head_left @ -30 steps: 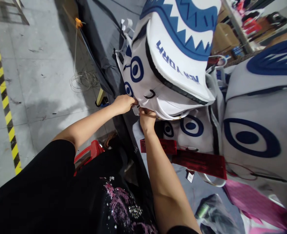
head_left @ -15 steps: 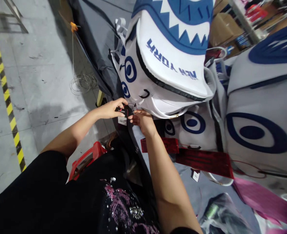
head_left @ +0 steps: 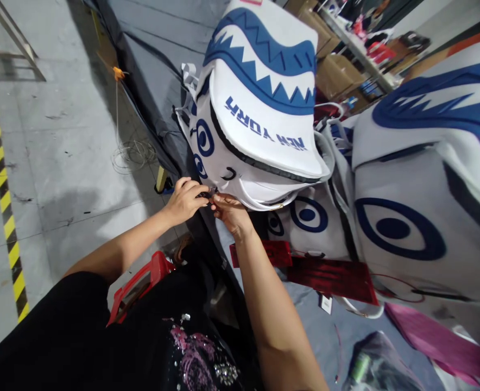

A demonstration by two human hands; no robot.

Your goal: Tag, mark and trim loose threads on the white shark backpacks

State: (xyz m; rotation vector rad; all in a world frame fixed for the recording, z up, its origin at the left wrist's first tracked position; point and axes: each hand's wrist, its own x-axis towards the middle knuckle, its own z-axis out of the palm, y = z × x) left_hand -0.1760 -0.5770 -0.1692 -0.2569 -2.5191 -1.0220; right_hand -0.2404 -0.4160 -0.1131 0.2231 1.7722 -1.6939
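Observation:
A white backpack with blue eyes, jagged teeth and NEW YORK lettering stands tilted on the grey-covered surface. At its lower front edge, my left hand and my right hand meet with pinched fingertips, almost touching. A small dark bit of the hang tag's cord shows between them, close against the bag. The black hang tag itself is mostly hidden behind my left fingers. A white carry strap curves just above my right hand.
More white backpacks stand to the right. Dark red translucent packets, a white label, a pink strip and a clear plastic bag lie nearer. A red stool is beside me; black-yellow tape runs along the floor.
My left hand has turned over and closed in toward the right fingertips, covering the black hang tag with its white label that showed before. The view has shifted slightly.

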